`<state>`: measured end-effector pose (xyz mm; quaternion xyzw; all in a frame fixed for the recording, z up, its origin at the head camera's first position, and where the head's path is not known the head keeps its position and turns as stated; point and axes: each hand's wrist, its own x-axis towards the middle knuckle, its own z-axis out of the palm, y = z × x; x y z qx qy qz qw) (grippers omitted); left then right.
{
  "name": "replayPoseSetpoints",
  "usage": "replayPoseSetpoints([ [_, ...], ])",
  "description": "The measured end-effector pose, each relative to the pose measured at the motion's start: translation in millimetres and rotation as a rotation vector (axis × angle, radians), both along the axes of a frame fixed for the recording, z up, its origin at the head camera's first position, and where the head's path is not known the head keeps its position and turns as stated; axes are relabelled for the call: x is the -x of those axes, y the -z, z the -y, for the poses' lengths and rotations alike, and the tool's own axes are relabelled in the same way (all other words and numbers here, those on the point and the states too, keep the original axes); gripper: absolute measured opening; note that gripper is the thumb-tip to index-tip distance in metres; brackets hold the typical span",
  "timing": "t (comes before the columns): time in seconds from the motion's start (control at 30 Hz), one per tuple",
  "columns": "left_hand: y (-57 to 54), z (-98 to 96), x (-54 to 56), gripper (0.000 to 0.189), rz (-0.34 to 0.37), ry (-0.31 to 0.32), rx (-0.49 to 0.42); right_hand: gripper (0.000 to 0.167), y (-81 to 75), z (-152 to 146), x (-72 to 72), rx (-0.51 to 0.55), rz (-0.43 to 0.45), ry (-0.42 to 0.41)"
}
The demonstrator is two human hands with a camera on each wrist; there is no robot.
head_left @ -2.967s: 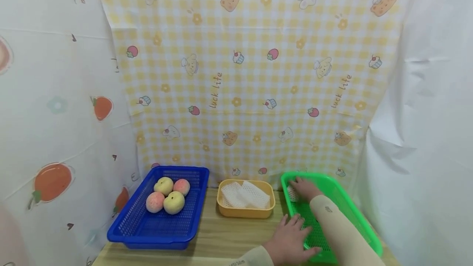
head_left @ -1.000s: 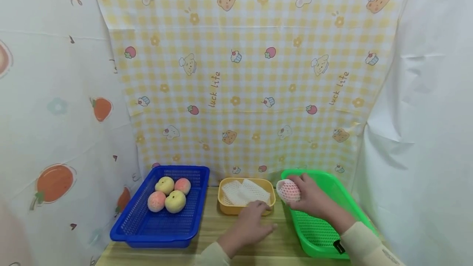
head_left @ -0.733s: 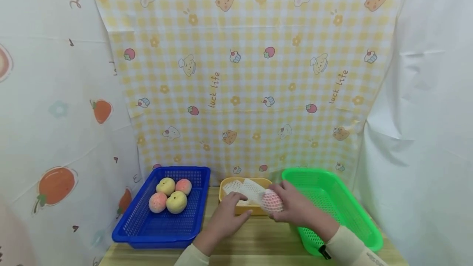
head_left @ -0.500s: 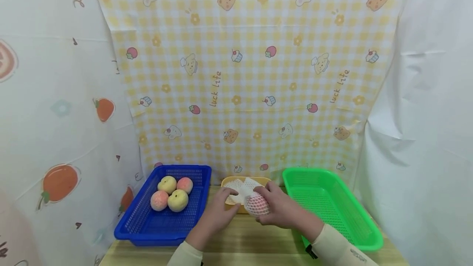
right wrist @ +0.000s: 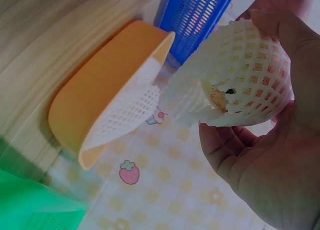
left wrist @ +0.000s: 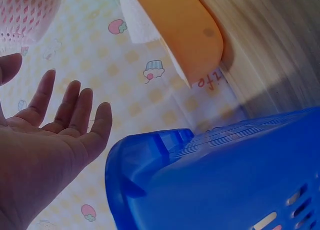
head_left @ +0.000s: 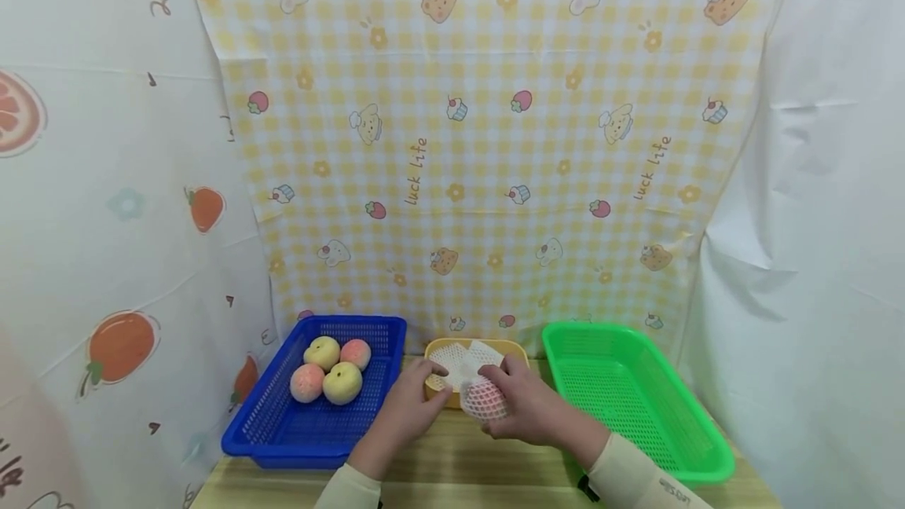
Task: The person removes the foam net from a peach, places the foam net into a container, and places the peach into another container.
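My right hand (head_left: 526,407) grips a peach in a white foam net (head_left: 484,400), held just in front of the small yellow-orange box. In the right wrist view, the loose end of the foam net (right wrist: 187,97) gapes, and the fruit's dark stem spot shows inside. Close by on the left is my left hand (head_left: 410,407), its fingers loosely spread toward the netted peach and holding nothing. The left wrist view shows that palm (left wrist: 45,150) bare, below the netted peach. Empty white foam nets (head_left: 448,356) lie in the box (head_left: 507,346).
To the left, a blue basket (head_left: 304,434) holds several bare peaches (head_left: 342,383), some pale yellow and some pink. A green basket (head_left: 622,403) stands on the right. A patterned cloth (head_left: 452,140) hangs behind the wooden table (head_left: 467,477).
My right hand has lifted the netted peach out of the green basket and carried it left to the box. My left hand has moved left from the green basket's edge to face it.
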<state>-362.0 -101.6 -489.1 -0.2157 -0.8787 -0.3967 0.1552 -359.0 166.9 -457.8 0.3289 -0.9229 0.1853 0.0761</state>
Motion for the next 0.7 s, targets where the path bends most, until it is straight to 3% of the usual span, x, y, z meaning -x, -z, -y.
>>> replayPoseSetpoints([
  [0.2, 3.5, 0.3, 0.9, 0.019, 0.021, 0.007, -0.005, 0.084, 14.4, 6.6, 1.4, 0.001, 0.039, 0.034],
  [0.43, 8.7, -0.1, 0.6, 0.020, 0.042, 0.001, 0.005, 0.082, 54.0, 14.1, 2.4, -0.059, 0.046, 0.025],
  [0.7, 9.4, 0.5, -1.4, 0.020, 0.030, -0.007, 0.003, 0.085, 83.0, 15.3, 3.6, -0.071, 0.079, 0.022],
])
